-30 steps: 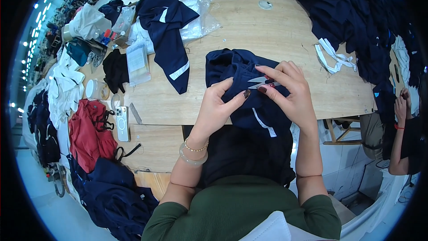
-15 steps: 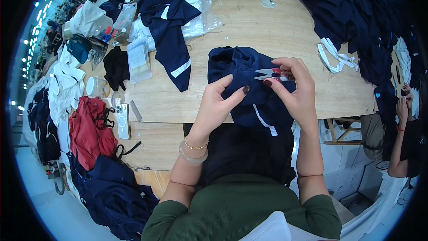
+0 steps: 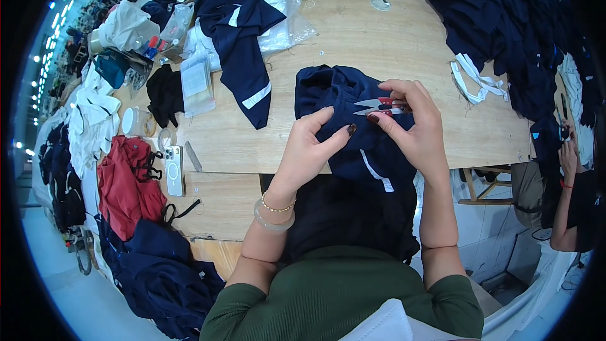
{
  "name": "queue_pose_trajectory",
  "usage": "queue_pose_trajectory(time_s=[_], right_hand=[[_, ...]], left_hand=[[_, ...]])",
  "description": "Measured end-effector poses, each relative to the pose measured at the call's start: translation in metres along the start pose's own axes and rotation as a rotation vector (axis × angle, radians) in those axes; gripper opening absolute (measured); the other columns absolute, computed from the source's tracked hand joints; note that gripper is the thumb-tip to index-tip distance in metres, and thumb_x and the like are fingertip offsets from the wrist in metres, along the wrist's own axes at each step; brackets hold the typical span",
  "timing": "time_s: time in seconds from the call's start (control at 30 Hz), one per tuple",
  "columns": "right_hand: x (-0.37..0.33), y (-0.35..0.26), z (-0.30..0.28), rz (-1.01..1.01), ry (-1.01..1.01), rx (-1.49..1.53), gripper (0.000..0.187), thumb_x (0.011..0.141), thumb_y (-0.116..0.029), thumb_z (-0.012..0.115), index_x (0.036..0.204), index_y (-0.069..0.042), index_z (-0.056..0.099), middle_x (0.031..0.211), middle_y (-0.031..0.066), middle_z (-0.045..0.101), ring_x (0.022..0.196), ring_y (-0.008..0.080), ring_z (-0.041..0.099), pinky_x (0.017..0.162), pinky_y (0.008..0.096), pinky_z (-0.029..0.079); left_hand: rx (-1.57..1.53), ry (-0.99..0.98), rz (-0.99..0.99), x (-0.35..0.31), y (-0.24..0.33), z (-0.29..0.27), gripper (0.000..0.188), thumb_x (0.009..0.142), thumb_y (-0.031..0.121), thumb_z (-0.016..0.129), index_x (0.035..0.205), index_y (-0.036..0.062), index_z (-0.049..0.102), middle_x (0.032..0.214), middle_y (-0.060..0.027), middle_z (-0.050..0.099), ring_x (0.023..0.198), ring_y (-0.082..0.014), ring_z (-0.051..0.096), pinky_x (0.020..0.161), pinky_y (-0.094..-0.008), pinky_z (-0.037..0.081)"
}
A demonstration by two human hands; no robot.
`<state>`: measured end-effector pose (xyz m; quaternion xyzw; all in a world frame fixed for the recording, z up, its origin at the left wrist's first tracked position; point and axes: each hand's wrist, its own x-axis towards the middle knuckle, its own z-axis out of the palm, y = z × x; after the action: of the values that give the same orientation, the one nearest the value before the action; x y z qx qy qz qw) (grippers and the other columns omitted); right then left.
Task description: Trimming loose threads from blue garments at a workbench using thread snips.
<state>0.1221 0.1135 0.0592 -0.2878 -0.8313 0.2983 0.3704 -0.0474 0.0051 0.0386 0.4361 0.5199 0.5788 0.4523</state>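
Note:
A navy blue garment (image 3: 353,145) lies bunched at the table's front edge, partly hanging over it, with a white strip (image 3: 377,172) on its lower part. My left hand (image 3: 314,145) pinches a fold of this cloth between thumb and fingers. In my right hand (image 3: 413,119) is a pair of thread snips (image 3: 379,107) with red handles, held between thumb and fingers. Their blades are parted and point left, against the cloth close to my left fingertips. What the blade tips touch is too small to tell.
Another navy garment (image 3: 235,44) rests on clear plastic bags at the back left. A phone (image 3: 174,170), a grey ruler-like strip (image 3: 193,156) and a red bag (image 3: 129,183) are at the left. White tapes (image 3: 478,80) and a navy heap (image 3: 499,19) lie right. A co-worker's hand (image 3: 568,155) shows far right.
My right hand has moved slightly left with the snips, bringing the blades further over the cloth toward my left fingers. The left hand keeps its hold, almost unmoved.

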Motion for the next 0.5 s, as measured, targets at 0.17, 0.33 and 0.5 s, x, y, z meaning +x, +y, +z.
queue_pose_trajectory(time_s=[0.17,0.33,0.5], right_hand=[[0.000,0.000,0.003,-0.003,-0.012,0.037,0.038,0.075,-0.016,0.079,0.108,-0.007,0.063,0.091,0.0070,0.063,0.083,0.0214,0.061,0.076,0.0323,0.047],[0.000,-0.003,0.001,0.153,-0.119,0.281,0.036,0.078,-0.014,0.077,0.109,-0.005,0.062,0.089,0.0034,0.060,0.083,0.0141,0.059,0.075,0.0282,0.045],[-0.002,0.026,-0.012,0.198,-0.054,1.211,0.032,0.084,-0.005,0.068,0.114,-0.001,0.059,0.091,0.0010,0.057,0.080,0.0086,0.054,0.069,0.0215,0.043]], left_hand=[[0.053,-0.009,0.008,0.000,0.000,-0.002,0.016,0.090,0.005,0.065,0.104,-0.0035,0.067,0.087,0.0044,0.064,0.076,-0.0002,0.051,0.065,-0.0159,0.041],[0.022,0.014,-0.030,0.000,0.000,-0.002,0.013,0.089,0.006,0.065,0.096,-0.0052,0.065,0.083,0.0015,0.064,0.077,-0.0035,0.052,0.068,-0.0201,0.044],[-0.031,0.036,-0.046,0.003,-0.005,-0.002,0.012,0.090,0.006,0.064,0.094,-0.0049,0.065,0.081,0.0020,0.064,0.077,-0.0027,0.051,0.067,-0.0196,0.044]])
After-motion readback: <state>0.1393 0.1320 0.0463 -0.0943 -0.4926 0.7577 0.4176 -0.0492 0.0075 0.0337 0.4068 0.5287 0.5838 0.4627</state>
